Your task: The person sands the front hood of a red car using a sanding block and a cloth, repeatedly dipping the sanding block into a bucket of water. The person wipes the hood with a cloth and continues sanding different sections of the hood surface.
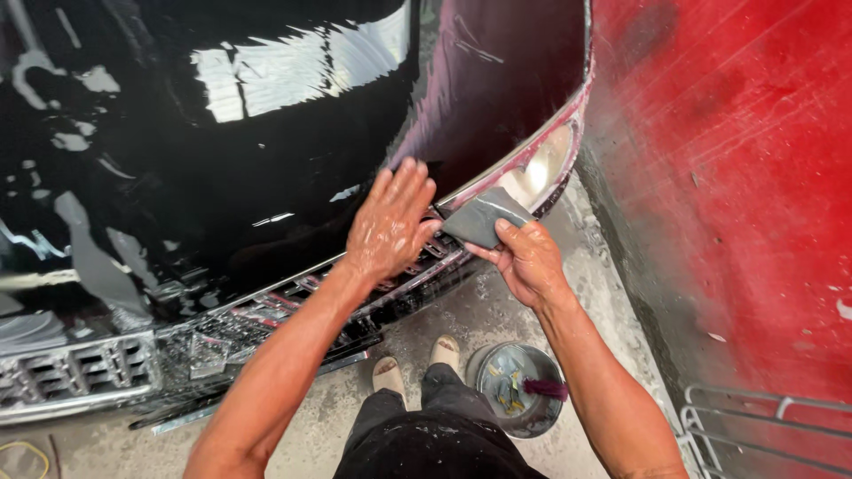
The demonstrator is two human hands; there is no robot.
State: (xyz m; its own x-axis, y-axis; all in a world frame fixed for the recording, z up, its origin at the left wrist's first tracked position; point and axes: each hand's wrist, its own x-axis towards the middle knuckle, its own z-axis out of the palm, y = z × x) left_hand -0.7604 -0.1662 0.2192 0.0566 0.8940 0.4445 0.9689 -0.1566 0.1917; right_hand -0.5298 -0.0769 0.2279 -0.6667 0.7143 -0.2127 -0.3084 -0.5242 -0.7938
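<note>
My left hand (pixel 390 222) lies flat, fingers spread, on the wet front edge of a glossy black car hood (pixel 222 151), just above the grille (pixel 266 324). Beside it, my right hand (pixel 525 257) pinches a small grey sanding sheet (pixel 481 217) and presses it against the hood's edge near the headlight (pixel 537 168). Both hands look wet.
A round metal bucket (pixel 515 390) with water and a purple-bristled brush stands on the concrete floor by my feet (pixel 417 364). A red-sprayed wall (pixel 737 177) rises close on the right. A wire rack (pixel 763 435) sits at the lower right.
</note>
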